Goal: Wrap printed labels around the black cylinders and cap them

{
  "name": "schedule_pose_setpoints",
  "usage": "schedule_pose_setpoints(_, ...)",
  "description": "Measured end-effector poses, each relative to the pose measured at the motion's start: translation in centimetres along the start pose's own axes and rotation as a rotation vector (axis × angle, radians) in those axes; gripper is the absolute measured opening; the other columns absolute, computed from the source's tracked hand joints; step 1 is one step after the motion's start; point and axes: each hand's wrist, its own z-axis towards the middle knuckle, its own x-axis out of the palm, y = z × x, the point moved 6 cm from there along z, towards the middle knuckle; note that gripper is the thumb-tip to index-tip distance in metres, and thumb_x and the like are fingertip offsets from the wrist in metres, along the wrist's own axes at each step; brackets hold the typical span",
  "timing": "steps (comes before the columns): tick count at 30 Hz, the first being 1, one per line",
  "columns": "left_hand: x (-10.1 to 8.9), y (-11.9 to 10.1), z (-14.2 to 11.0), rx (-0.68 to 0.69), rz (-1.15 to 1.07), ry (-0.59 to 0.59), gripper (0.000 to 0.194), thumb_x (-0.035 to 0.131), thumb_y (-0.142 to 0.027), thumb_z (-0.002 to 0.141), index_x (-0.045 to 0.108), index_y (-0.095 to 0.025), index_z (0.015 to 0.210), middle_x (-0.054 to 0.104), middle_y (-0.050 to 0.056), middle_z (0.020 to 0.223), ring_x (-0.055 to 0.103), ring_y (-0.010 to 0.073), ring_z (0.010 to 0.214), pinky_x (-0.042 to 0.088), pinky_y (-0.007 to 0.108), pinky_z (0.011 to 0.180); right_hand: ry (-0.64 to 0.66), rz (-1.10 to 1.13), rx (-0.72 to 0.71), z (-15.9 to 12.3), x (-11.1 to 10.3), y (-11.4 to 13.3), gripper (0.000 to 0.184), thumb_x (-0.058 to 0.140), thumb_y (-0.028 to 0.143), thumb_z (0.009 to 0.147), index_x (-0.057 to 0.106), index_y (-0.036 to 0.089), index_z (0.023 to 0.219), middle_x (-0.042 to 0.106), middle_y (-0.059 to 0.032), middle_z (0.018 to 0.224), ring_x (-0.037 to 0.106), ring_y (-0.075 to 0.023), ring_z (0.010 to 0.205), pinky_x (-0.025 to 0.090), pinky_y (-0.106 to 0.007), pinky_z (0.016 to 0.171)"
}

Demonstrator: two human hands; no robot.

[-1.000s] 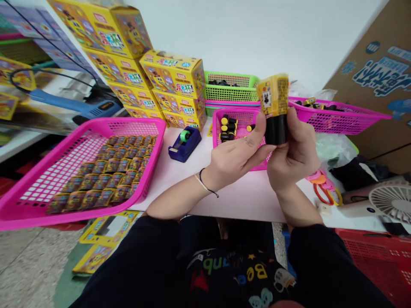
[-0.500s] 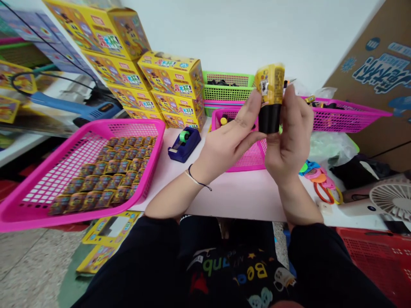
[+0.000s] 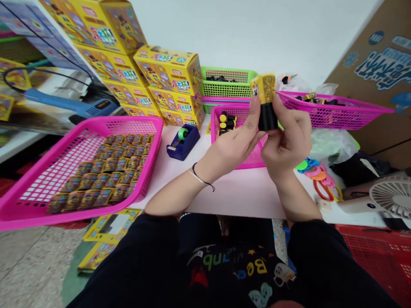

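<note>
Raised above the table, a small black cup with a yellow printed wrapper (image 3: 266, 100) is pinched between both hands, yellow part up. My left hand (image 3: 239, 139) has its thumb and fingers against the cup's left side. On the opposite side my right hand (image 3: 287, 137) grips it with curled fingers. Behind and below them stands a pink basket (image 3: 214, 113) with several black-and-yellow cylinders (image 3: 227, 124) lying in it, partly covered by my left hand. At the left, a large pink basket (image 3: 150, 167) holds rows of wrapped cups (image 3: 105, 171).
A blue tape dispenser (image 3: 183, 143) sits between the baskets. Stacked yellow boxes (image 3: 171, 81) rise behind it. A green basket (image 3: 227, 89) and another pink basket (image 3: 340, 113) line the back. To the right are colourful rings (image 3: 323, 184) and a fan (image 3: 390, 196).
Both hands have shifted slightly up and left with the cup, which now tilts a little. Its grip stays with both hands.
</note>
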Motion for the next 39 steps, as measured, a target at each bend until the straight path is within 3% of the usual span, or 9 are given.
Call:
schedule_pose_setpoints(3, 0.0, -0.1, -0.2, -0.027, -0.008, 0.023, 0.066, 0.031, -0.056, 0.116, 0.050, -0.014, 0.163, 0.061, 0.008, 0.166, 0.086, 0.0125, 0.103, 0.065, 0.016, 0.091, 0.012, 0.037, 0.033, -0.2, 0.1, -0.6, 0.048, 0.035, 0.047, 0.115, 0.069, 0.034, 0.147, 0.071, -0.0085, 0.114, 0.073, -0.0273, 0.107, 0.067, -0.060, 0.105)
schedule_pose_setpoints(7, -0.5, -0.5, -0.1, 0.122, -0.023, -0.067, 0.057, 0.046, -0.045, 0.116, 0.045, -0.026, 0.169, 0.065, 0.004, 0.163, 0.084, 0.0159, 0.115, 0.064, 0.019, 0.104, -0.122, 0.082, -0.136, 1.0, -0.6, 0.7, 0.040, 0.050, 0.037, 0.112, 0.064, 0.039, 0.149, 0.069, -0.0050, 0.117, 0.073, -0.0251, 0.106, 0.067, -0.058, 0.103)
schedule_pose_setpoints(13, -1.3, 1.1, 0.9, 0.216, -0.172, -0.212, 0.076, 0.051, -0.065, 0.110, 0.027, -0.039, 0.177, 0.066, 0.000, 0.161, 0.075, 0.0257, 0.140, 0.071, 0.039, 0.111, -0.066, 0.054, -0.262, 2.9, -0.9, 2.4, 0.050, 0.055, 0.037, 0.110, 0.054, 0.039, 0.160, 0.060, -0.0059, 0.138, 0.065, -0.0250, 0.131, 0.063, -0.048, 0.114)
schedule_pose_setpoints(17, -2.2, 0.5, 0.9, 0.215, -0.127, -0.261, 0.070, 0.067, -0.067, 0.102, 0.056, -0.034, 0.163, 0.075, 0.003, 0.151, 0.082, 0.0271, 0.123, 0.074, 0.040, 0.100, -0.007, 0.027, -0.302, 3.1, -1.1, 2.8, 0.053, 0.056, 0.031, 0.109, 0.053, 0.038, 0.162, 0.063, -0.0056, 0.143, 0.066, -0.0260, 0.135, 0.064, -0.048, 0.115)
schedule_pose_setpoints(21, -4.4, 0.1, 1.3, 0.067, -0.256, -0.370, 0.034, 0.078, -0.034, 0.103, 0.076, -0.031, 0.136, 0.086, -0.004, 0.104, 0.082, 0.0092, 0.084, 0.069, 0.018, 0.078, 0.158, 0.186, -0.215, 3.4, -1.3, 2.5, 0.043, 0.052, 0.037, 0.113, 0.060, 0.036, 0.156, 0.067, -0.0045, 0.144, 0.069, -0.0294, 0.136, 0.060, -0.058, 0.122)
schedule_pose_setpoints(23, -5.2, 0.9, 1.7, -0.016, -0.373, -0.350, 0.039, 0.086, -0.028, 0.097, 0.074, -0.031, 0.134, 0.080, -0.007, 0.090, 0.076, 0.0038, 0.074, 0.061, 0.012, 0.070, 0.236, 0.275, -0.151, 3.6, -1.3, 2.3, 0.038, 0.054, 0.039, 0.113, 0.067, 0.039, 0.149, 0.069, -0.0029, 0.142, 0.071, -0.0293, 0.135, 0.058, -0.060, 0.125)
schedule_pose_setpoints(26, -5.3, 2.3, 2.0, -0.075, -0.498, -0.208, 0.060, 0.095, -0.042, 0.087, 0.068, -0.029, 0.139, 0.077, -0.001, 0.109, 0.073, 0.0047, 0.079, 0.060, 0.014, 0.069, 0.281, 0.324, -0.119, 3.8, -1.5, 2.3, 0.034, 0.056, 0.037, 0.113, 0.070, 0.039, 0.144, 0.069, -0.0030, 0.139, 0.071, -0.0276, 0.134, 0.060, -0.060, 0.123)
schedule_pose_setpoints(32, -5.4, 2.6, 1.8, -0.195, -0.511, -0.188, 0.036, 0.091, -0.053, 0.088, 0.079, -0.023, 0.104, 0.074, 0.004, 0.116, 0.074, 0.0156, 0.112, 0.064, 0.028, 0.095, 0.264, 0.248, -0.147, 3.1, -1.3, 2.4, 0.056, 0.061, 0.064, 0.106, 0.063, 0.034, 0.153, 0.067, -0.0103, 0.136, 0.068, -0.0312, 0.135, 0.071, -0.054, 0.107)
schedule_pose_setpoints(39, -4.8, 0.9, 2.0, -0.197, -0.712, 0.041, 0.026, 0.087, -0.049, 0.093, 0.087, -0.031, 0.113, 0.073, 0.005, 0.136, 0.064, 0.0248, 0.145, 0.055, 0.048, 0.124, 0.160, 0.116, -0.206, 3.8, -3.1, 4.6, 0.044, 0.080, 0.024, 0.098, 0.073, 0.037, 0.140, 0.080, -0.0037, 0.120, 0.080, -0.0266, 0.108, 0.077, -0.044, 0.087)
